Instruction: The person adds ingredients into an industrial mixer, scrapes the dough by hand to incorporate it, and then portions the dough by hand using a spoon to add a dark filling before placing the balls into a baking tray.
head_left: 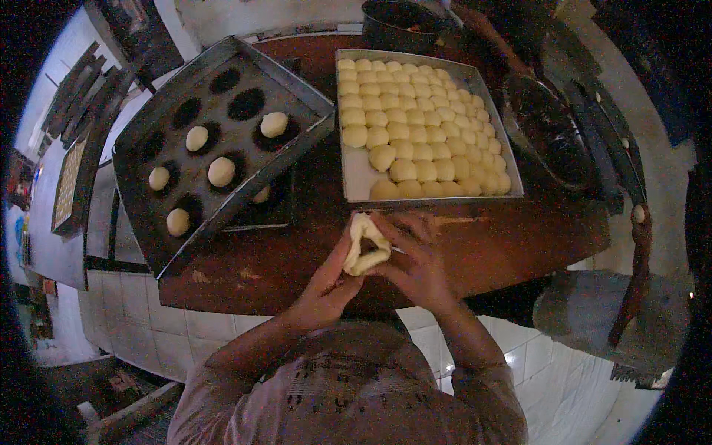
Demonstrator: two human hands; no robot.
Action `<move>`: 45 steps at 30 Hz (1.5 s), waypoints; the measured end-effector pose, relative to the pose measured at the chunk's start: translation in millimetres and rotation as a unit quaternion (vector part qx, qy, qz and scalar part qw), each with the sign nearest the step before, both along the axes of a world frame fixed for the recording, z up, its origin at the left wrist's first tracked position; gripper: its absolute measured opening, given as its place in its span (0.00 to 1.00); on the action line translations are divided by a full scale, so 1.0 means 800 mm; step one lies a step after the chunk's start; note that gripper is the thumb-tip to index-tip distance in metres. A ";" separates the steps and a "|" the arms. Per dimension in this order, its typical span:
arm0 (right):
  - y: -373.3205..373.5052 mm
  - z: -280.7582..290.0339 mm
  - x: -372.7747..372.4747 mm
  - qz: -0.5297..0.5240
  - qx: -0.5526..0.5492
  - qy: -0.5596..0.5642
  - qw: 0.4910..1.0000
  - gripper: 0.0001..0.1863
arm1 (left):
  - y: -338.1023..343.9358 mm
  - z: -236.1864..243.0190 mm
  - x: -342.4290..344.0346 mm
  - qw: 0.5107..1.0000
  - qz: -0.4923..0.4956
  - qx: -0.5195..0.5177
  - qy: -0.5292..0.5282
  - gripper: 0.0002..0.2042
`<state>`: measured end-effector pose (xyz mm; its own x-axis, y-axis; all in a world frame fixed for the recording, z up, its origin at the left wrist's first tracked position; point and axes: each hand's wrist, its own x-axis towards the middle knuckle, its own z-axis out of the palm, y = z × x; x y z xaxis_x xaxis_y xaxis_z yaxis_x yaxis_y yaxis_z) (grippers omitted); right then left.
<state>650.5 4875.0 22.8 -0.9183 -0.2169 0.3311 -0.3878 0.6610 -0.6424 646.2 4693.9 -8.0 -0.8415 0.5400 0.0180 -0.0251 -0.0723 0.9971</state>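
Observation:
Between my hands, close to the table's front edge, is a piece of pale dough [358, 261] stretched into a ring-like fold with a dark hollow in its middle. My left hand [326, 291] is closed on its left side, thumb and fingers pressed to the dough. From the right, my right hand [415, 256] grips the other side with bent fingers. Just beyond stands a square metal tray [357, 172] packed with rows of round dough balls [423, 133]. To the left, a dark deep baking pan [252, 104] carries several spaced dough balls [221, 171] among dark round marks.
Everything rests on a brown wooden table [311, 259]. A dark pot [400, 26] stands at the far edge. On the right is a large dark basin [545, 133]. Another person's arm [636, 274] shows at the far right. A smaller tray [68, 185] lies far left.

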 end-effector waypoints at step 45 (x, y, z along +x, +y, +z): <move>-0.027 -0.002 -0.011 -0.006 -0.122 -0.035 0.992 0.09 | -0.014 -0.019 -0.030 0.988 0.080 -0.091 0.099 0.20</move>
<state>642.1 4853.5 21.4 -0.9429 -0.1274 0.3077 -0.3297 0.4875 -0.8085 621.9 4682.4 -22.8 -0.9058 0.4102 0.1058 0.1694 0.1219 0.9780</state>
